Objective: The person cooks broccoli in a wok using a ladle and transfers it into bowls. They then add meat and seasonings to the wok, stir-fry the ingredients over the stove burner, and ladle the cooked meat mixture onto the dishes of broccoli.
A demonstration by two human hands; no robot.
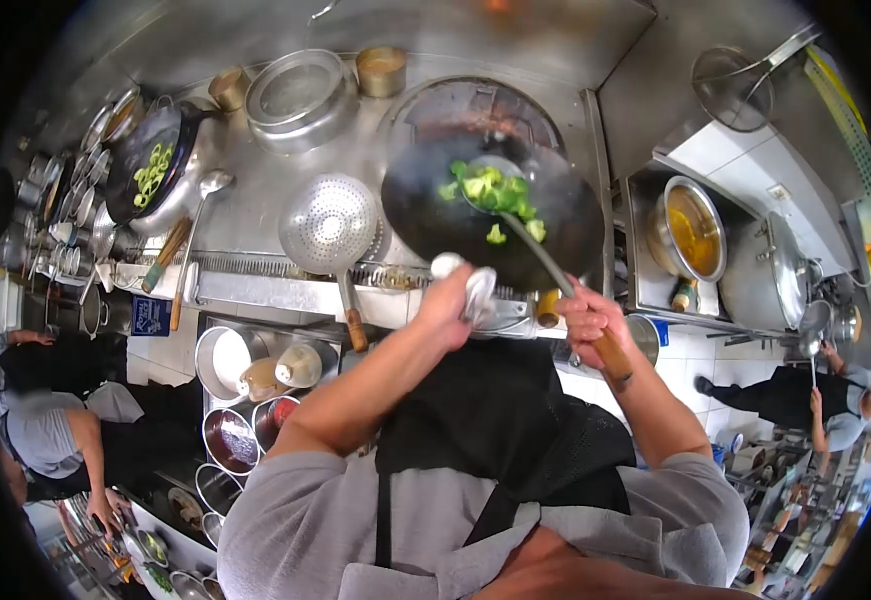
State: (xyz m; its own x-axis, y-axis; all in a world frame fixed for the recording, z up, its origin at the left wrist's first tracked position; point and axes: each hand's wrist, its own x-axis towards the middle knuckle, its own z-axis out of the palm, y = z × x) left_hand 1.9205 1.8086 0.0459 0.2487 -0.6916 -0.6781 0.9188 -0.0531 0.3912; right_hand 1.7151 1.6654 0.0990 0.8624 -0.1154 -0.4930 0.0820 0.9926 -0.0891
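Tilted over the burner (476, 98) is a dark wok (421, 215) with bright green broccoli florets (496, 188) in it. My left hand (444, 312) is closed around a folded white cloth (481, 292) at the wok's near edge; the wok's handle, if any, is hidden there. My right hand (596, 318) is wrapped round a ladle (544, 250) with a metal shaft and a wooden end. The ladle's bowl is in the wok, among the florets and partly covered by them. Blur softens the wok and the food.
Left of the wok lies a perforated skimmer (331, 222). Beyond it stand a round strainer (299, 92) and a small pot (382, 70). A second wok (151, 160) holds green pieces. A steel bowl (691, 228) of yellow liquid sits right. Co-workers (51, 440) stand at both sides.
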